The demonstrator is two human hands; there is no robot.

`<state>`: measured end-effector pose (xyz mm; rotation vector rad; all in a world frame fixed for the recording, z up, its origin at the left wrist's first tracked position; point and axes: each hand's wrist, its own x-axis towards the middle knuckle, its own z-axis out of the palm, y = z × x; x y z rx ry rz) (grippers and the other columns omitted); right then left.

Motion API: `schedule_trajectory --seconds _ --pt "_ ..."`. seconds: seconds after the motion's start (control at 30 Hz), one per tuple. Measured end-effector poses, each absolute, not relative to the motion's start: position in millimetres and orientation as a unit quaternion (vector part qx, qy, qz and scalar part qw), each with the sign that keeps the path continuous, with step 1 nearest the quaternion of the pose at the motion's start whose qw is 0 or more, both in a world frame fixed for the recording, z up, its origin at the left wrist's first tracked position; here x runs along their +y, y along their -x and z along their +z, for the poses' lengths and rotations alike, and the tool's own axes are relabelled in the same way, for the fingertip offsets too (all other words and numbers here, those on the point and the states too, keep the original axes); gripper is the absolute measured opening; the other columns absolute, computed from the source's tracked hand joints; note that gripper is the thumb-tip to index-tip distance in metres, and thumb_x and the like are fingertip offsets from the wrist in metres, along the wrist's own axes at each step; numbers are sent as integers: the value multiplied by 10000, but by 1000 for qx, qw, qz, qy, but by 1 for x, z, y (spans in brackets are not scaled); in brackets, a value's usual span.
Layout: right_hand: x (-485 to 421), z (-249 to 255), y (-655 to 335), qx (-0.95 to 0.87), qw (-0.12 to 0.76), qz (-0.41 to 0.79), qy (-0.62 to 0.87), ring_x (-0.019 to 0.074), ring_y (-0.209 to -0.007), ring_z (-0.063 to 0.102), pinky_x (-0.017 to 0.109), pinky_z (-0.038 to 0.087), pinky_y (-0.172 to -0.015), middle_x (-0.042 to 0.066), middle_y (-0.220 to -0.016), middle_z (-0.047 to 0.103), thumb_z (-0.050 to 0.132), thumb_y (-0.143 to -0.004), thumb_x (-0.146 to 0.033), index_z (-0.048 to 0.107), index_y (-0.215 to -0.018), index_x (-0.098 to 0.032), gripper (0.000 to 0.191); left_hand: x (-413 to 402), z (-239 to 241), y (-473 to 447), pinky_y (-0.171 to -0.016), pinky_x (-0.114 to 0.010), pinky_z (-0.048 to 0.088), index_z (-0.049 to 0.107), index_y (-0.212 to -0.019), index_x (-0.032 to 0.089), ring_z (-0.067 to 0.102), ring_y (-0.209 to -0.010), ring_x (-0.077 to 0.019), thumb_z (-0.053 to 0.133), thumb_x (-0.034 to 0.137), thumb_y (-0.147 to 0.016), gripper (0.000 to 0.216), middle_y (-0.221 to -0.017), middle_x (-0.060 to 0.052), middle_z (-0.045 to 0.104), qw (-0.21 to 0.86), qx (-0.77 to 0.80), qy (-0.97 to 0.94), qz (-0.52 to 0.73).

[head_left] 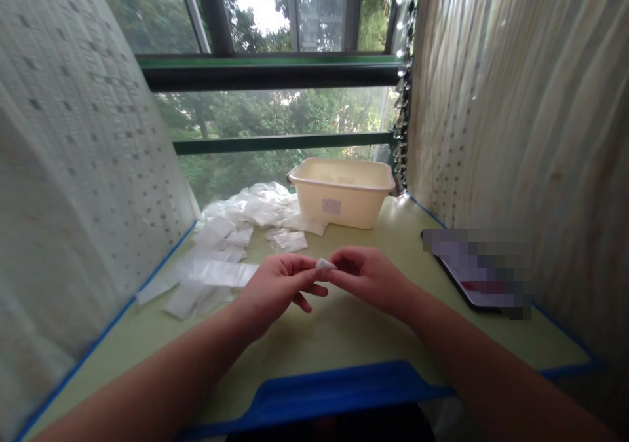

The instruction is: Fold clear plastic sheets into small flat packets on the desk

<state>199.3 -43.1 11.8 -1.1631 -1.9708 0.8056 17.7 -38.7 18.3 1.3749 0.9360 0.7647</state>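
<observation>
Between my two hands, over the middle of the table, is a small white packet (324, 264), folded or crumpled, its contents hidden. My left hand (282, 285) pinches its left side between thumb and forefinger, with the other fingers loosely curled below. On the other side my right hand (366, 273) pinches it too, fingers bent inward. Just beyond my left hand lies a small clear plastic bag (286, 239). Flat white translucent packets (221, 273) are spread to the left of that hand, one strip reaching close to the wrist.
A cream plastic tub (344, 201) with a small label stands at the back. Left of it is a heap of clear plastic bags (260, 203). A tablet or phone, partly blurred (472, 268), lies at the right. Blue edging (339, 386) rims the table; curtains hang on both sides.
</observation>
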Motion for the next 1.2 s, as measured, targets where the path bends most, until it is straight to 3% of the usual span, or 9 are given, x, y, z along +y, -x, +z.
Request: schedule_trajectory --seconds 0.27,0.37,0.5,0.7,0.9,1.2 --pt "-43 19 -199 -704 395 398 436 100 -574 517 220 415 -527 24 -666 598 571 -752 -356 619 -783 -136 227 -43 16 -22 -417 -183 439 553 -877 136 633 -657 -155 563 406 -774 289 -907 -90 653 565 396 -638 343" --pt "-43 21 -200 -664 393 479 419 93 -534 505 216 407 -483 14 -618 576 573 -747 -353 621 -759 -124 234 -45 16 -22 -379 -166 381 558 -881 148 564 -536 -98 541 397 -790 265 -845 -62 658 519 389 -677 349" --pt "-44 23 -201 -656 366 543 376 91 -546 506 214 416 -486 17 -637 579 567 -754 -337 633 -761 -119 227 -45 16 -20 -464 -183 410 592 -804 150 504 -516 -79 538 381 -793 237 -737 -34 648 437 385 -729 359" --pt "-47 21 -203 -714 341 462 400 98 -572 518 209 418 -510 18 -640 581 529 -782 -357 650 -787 -128 260 -40 11 -17 -491 -197 424 603 -829 163 521 -544 -100 514 370 -808 227 -704 -27 631 374 384 -773 339" --pt "-45 17 -203 -780 320 345 413 101 -589 514 210 389 -542 8 -634 581 470 -821 -329 652 -807 -148 257 -42 13 -14 -570 -209 445 637 -970 207 561 -635 -116 561 303 -789 219 -841 -43 647 235 367 -824 362" --pt "-42 13 -203 -757 313 390 420 84 -531 473 195 359 -504 -14 -563 515 414 -838 -290 580 -690 -145 266 -43 17 -17 -439 -187 405 652 -961 173 509 -478 -86 580 372 -762 291 -708 -28 651 373 428 -750 340"
